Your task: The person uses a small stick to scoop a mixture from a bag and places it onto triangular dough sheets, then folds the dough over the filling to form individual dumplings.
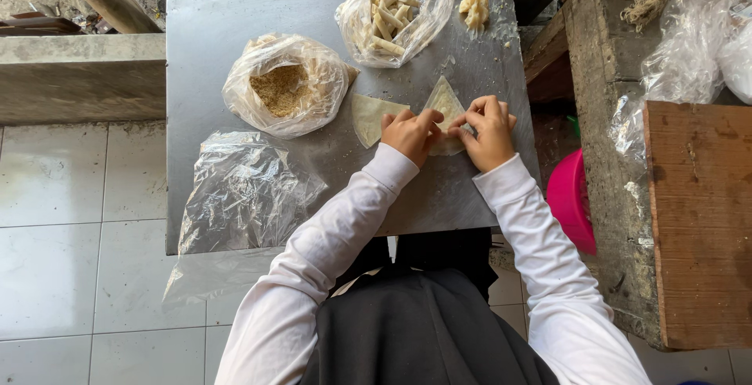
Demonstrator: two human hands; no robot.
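A grey metal tabletop stands on a white tiled floor, with a rough concrete ledge to its right. Both hands pinch a thin triangular pastry wrapper lying flat near the tabletop's front right: the left hand and the right hand have fingers curled on its lower edge. A second wrapper lies just beside. A bag of breadcrumbs, a bag of rolled sticks and an empty plastic bag sit around them.
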